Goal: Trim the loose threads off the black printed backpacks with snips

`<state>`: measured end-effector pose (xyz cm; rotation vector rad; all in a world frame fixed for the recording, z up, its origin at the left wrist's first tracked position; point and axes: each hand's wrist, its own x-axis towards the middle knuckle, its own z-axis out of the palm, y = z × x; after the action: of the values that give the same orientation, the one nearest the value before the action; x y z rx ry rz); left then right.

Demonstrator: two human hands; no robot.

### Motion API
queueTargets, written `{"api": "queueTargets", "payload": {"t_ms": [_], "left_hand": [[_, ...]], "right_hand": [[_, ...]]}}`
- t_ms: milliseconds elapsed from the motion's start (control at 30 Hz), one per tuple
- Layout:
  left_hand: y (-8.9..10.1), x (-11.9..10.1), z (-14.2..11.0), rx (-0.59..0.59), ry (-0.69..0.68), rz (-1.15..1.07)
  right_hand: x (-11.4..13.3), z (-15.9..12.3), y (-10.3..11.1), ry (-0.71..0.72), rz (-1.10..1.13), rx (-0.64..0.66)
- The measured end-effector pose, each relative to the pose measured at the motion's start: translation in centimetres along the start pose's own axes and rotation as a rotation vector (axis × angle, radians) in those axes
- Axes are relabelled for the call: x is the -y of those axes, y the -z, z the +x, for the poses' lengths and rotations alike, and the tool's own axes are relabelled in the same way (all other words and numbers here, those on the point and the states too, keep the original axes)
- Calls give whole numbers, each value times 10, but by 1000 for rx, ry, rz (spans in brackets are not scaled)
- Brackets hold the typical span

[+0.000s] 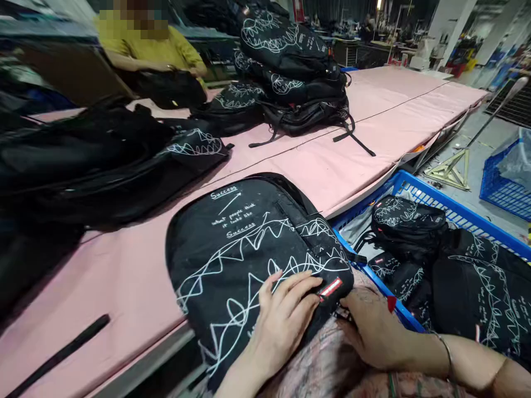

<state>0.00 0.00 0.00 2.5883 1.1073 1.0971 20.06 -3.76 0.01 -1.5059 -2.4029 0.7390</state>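
A black backpack (232, 249) with white scribbled lines and lettering lies face up in front of me, partly over the table edge. My left hand (286, 309) rests on its front panel with fingers stretched out, fingertips beside a red label (331, 289). At the lower right edge of the bag, my right hand (367, 326) has its fingers bent around the rim, close to a small dark strap or zip part. The bag partly hides those fingertips.
A pink-covered table (415, 105) bears a backpack pile (294, 72) and more black bags (103, 160). On the right, a blue crate (464, 213) holds several printed backpacks. Across the table, a person in a yellow top (182, 50) handles a black bag. A black strap (66, 351) lies front left.
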Motion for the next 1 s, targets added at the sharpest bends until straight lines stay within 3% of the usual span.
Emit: {"api": "queueTargets", "payload": {"t_ms": [133, 233, 333, 433, 567, 767, 1000], "left_hand": [[-1, -2, 2, -35, -31, 19], [6, -2, 3, -40, -36, 54], [12, -9, 2, -51, 17, -37], [11, -22, -2, 34, 34, -263], [5, -32, -10, 163, 137, -261], [2, -24, -20, -41, 330, -226], [-4, -29, -27, -110, 490, -256]], "right_hand": [[11, 10, 2, -41, -76, 48], [2, 11, 1, -22, 23, 21], [-26, 12, 6, 67, 283, -136], [-64, 18, 16, 177, 418, -296], [-102, 29, 20, 263, 397, -292], [-115, 37, 6, 409, 408, -259], [-107, 50, 15, 479, 297, -195]]}}
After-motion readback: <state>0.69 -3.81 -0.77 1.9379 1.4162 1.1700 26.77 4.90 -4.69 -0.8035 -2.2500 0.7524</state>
